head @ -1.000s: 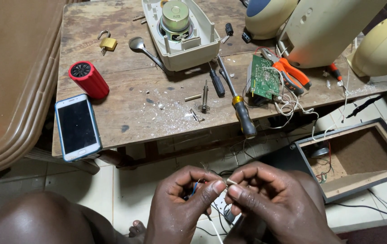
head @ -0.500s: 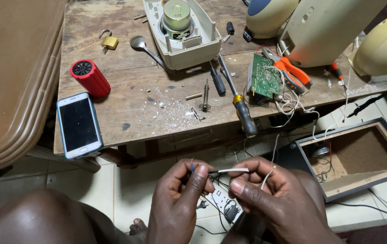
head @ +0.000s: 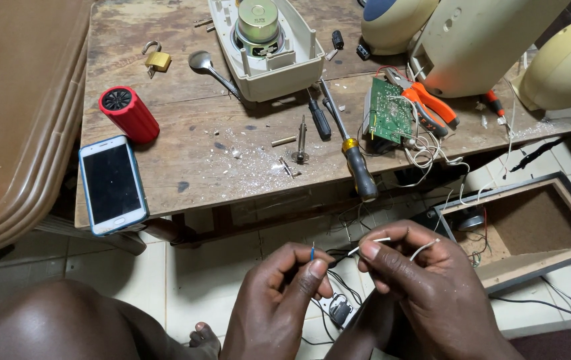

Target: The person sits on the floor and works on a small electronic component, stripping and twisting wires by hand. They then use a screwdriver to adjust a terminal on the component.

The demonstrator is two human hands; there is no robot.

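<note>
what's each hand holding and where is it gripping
The left hand pinches a thin blue wire just below its tip; the right hand pinches a thin white wire near its end.

A single head-worn camera looks steeply down and forward, close over the person's left hand (head: pixel 285 297) and right hand (head: pixel 425 293) at the bottom edge. Beyond them it takes in the wooden bench (head: pixel 232 170) from its near edge to its far edge.

Bare hands (head: pixel 365 293), no sleeves or rings
</note>
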